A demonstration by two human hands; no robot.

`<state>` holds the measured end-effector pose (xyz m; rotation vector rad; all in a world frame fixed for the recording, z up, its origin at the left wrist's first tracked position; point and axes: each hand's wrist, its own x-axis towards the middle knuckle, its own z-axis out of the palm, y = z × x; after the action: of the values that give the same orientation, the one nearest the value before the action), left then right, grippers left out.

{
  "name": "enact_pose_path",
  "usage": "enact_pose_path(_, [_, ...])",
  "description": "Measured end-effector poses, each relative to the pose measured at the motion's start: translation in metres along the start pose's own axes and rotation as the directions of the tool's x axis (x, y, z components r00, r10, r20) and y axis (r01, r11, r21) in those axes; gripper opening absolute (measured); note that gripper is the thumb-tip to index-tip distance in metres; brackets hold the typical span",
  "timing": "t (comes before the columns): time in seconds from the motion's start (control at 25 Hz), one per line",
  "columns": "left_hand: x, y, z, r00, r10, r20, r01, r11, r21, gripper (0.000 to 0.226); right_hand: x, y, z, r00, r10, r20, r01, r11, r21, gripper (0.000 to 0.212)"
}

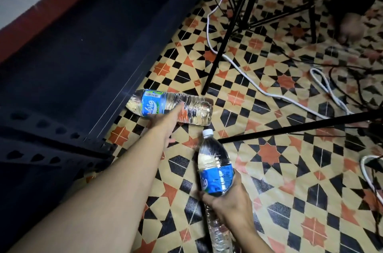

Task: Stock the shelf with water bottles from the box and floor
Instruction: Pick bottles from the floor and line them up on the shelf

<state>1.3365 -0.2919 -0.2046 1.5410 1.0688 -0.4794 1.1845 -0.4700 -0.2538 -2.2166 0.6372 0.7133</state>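
Note:
A clear water bottle (192, 107) with a blue label lies on its side on the patterned floor, next to the dark metal shelf (68, 78). My left hand (165, 122) reaches down to it and its fingers wrap round the labelled middle. My right hand (226, 198) grips a second blue-labelled water bottle (213, 161) round its middle. This one has a white cap that points up and away from me. The shelf's perforated dark frame runs along the left side.
Black tripod legs (226, 39) cross the tiled floor (279, 180) to the right of the bottles. White and black cables (244, 72) trail over the tiles. Another person's bare foot (350, 28) stands at the top right.

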Motion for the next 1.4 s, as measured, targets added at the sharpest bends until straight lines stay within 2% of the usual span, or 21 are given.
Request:
enact_pose_path(0.08, [0.004,0.016,0.011,0.991,-0.08,0.107,0.09,0.992,-0.093,0.098,-0.001,0.001,0.001,1.0,-0.007,-0.019,0.007,1.0,-0.013,0.121])
enact_pose_path(0.16, [0.011,0.03,0.017,0.98,-0.122,0.158,0.151,0.971,-0.186,0.078,-0.001,0.002,0.005,1.0,-0.004,-0.031,0.003,1.0,-0.022,0.112])
enact_pose_path(0.24, [0.021,0.033,0.015,0.984,-0.09,0.152,0.131,0.949,-0.285,0.051,-0.001,0.003,0.007,0.999,-0.001,-0.032,0.001,1.0,-0.019,0.113])
enact_pose_path(0.32, [0.027,0.031,0.01,0.991,-0.073,0.114,0.106,0.944,-0.312,0.048,0.001,0.004,0.006,0.999,0.007,-0.037,-0.007,1.0,-0.004,0.113])
enact_pose_path(0.4, [0.031,0.024,0.004,0.992,-0.083,0.099,0.108,0.952,-0.287,0.054,0.001,0.003,0.004,1.0,0.022,-0.016,-0.022,1.0,0.005,0.111])
enact_pose_path(0.48, [0.027,0.019,-0.002,0.991,-0.068,0.118,0.098,0.959,-0.268,0.043,-0.001,0.002,-0.002,0.999,0.045,0.016,-0.046,0.999,0.026,0.111])
enact_pose_path(0.6, [0.023,0.011,-0.02,0.992,-0.054,0.11,0.078,0.97,-0.23,0.036,-0.002,0.003,-0.009,0.995,0.071,0.074,-0.078,0.992,0.098,0.093])
enact_pose_path(0.68, [0.018,0.004,-0.032,0.992,-0.054,0.118,0.069,0.989,-0.132,0.048,0.001,0.007,-0.013,0.993,0.08,0.086,-0.091,0.988,0.128,0.082])
enact_pose_path(0.84, [0.001,-0.011,-0.055,0.984,-0.109,0.141,0.089,0.986,0.142,0.031,0.004,0.007,-0.019,0.991,0.069,0.114,-0.085,0.986,0.14,0.074])
enact_pose_path(0.92, [-0.008,-0.025,-0.059,0.976,-0.167,0.137,0.121,0.949,0.29,0.05,0.004,0.008,-0.02,0.99,0.066,0.126,-0.085,0.986,0.145,0.072])
enact_pose_path(1.0, [-0.021,-0.042,-0.053,0.981,-0.153,0.117,0.098,0.919,0.383,0.063,0.003,0.008,-0.022,0.992,0.05,0.119,-0.067,0.987,0.143,0.07])
enact_pose_path(1.04, [-0.025,-0.054,-0.048,0.989,-0.127,0.075,0.087,0.913,0.397,0.069,0.003,0.006,-0.023,0.992,0.044,0.118,-0.061,0.988,0.142,0.07])
enact_pose_path(1.12, [-0.036,-0.075,-0.04,0.996,-0.089,-0.019,0.089,0.911,0.404,0.097,0.002,0.004,-0.024,0.992,0.042,0.116,-0.061,0.986,0.158,0.07])
enact_pose_path(1.2, [-0.043,-0.101,-0.033,0.996,-0.075,-0.04,0.085,0.902,0.423,0.117,-0.002,0.003,-0.023,0.994,0.032,0.106,-0.048,0.988,0.149,0.07])
enact_pose_path(1.28, [-0.046,-0.122,-0.027,0.995,-0.097,-0.013,0.092,0.882,0.463,0.123,-0.006,0.001,-0.018,0.995,0.013,0.101,-0.025,0.993,0.112,0.075])
enact_pose_path(1.4, [-0.047,-0.135,-0.028,0.996,-0.093,0.004,0.082,0.891,0.447,0.122,-0.004,-0.002,-0.015,0.995,0.027,0.101,-0.025,1.0,-0.017,0.096])
